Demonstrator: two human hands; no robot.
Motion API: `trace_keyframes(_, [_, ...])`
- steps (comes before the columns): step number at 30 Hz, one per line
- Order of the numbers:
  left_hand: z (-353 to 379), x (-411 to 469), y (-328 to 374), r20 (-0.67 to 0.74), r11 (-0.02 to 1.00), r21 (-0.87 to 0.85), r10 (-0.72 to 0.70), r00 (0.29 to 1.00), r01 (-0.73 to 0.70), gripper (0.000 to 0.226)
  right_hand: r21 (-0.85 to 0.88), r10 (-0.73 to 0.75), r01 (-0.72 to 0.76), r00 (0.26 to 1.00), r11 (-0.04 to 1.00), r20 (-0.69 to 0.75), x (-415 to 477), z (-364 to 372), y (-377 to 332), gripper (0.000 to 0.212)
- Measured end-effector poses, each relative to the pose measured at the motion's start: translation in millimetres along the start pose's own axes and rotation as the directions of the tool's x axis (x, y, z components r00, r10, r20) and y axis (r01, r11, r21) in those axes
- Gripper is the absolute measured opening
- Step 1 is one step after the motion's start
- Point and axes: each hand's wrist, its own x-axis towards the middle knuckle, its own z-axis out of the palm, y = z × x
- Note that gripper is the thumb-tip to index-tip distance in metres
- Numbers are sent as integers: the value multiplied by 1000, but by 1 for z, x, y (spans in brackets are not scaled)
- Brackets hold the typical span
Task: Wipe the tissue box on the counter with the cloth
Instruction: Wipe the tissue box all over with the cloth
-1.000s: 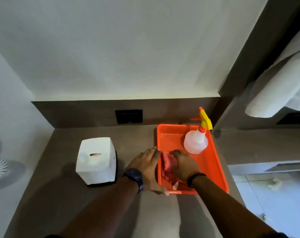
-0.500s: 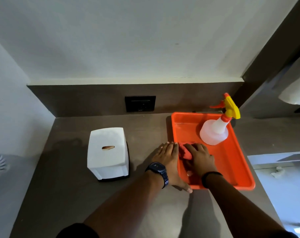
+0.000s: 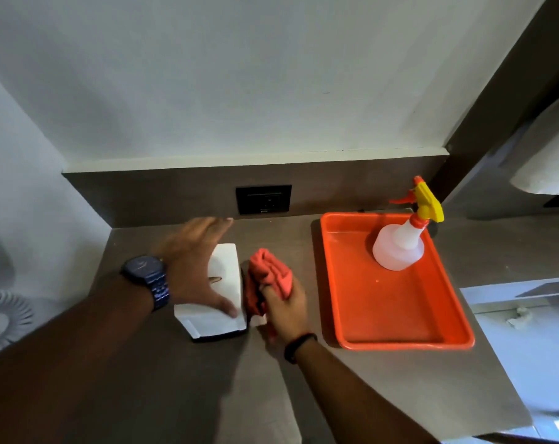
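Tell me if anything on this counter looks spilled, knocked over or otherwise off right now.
Nothing stands out. The tissue box sits flat under the left hand, the right hand holds the cloth beside it, and the spray bottle stands upright in the tray. No spill shows on the counter.

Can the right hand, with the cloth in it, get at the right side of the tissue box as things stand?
Probably yes. The right hand holds the cloth right beside the tissue box, with nothing between them. The left hand lies over the box's top, leaving that side uncovered.
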Motion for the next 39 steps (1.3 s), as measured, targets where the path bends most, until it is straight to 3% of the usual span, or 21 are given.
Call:
trace_keyframes(4, [34, -16, -22, 130, 990, 103, -114, 985, 101, 157, 87, 112, -123, 986, 989, 124, -7, 16, 26, 50])
trace_keyframes(9, [58, -15, -32, 59, 990, 40, -139, 988, 137, 144, 44, 110, -115, 989, 992, 95, 11, 39, 14, 66])
trace_keyframes(13, [57, -11, -33, 31, 992, 45, -115, 993, 114, 144, -73, 148, -144, 988, 987, 54, 24, 48, 15, 53])
trace_keyframes(18, [54, -9, -31, 17, 996, 28, -90, 996, 90, 139, 5, 95, -95, 994, 995, -51, -7, 48, 31, 41])
trace_keyframes(22, [51, -9, -31, 26, 997, 6, -82, 996, 82, 135, -28, 30, -31, 998, 999, -48, -1, 54, 17, 39])
trace_keyframes(26, [48, -11, -29, 37, 995, 25, -94, 995, 93, 136, -128, 81, -85, 996, 988, -31, 24, 56, 12, 42])
trace_keyframes(31, [46, -13, -25, 29, 996, 33, -86, 996, 85, 135, -40, 145, -152, 981, 988, -132, 2, 54, 25, 41])
trace_keyframes(35, [50, -12, -29, 17, 997, 7, -75, 997, 75, 134, -34, 80, -83, 992, 996, -96, -12, 54, 20, 31])
trace_keyframes(39, [53, -13, -33, -9, 997, -30, -76, 997, 76, 128, -153, 82, -85, 996, 985, -27, 23, 59, 4, 43])
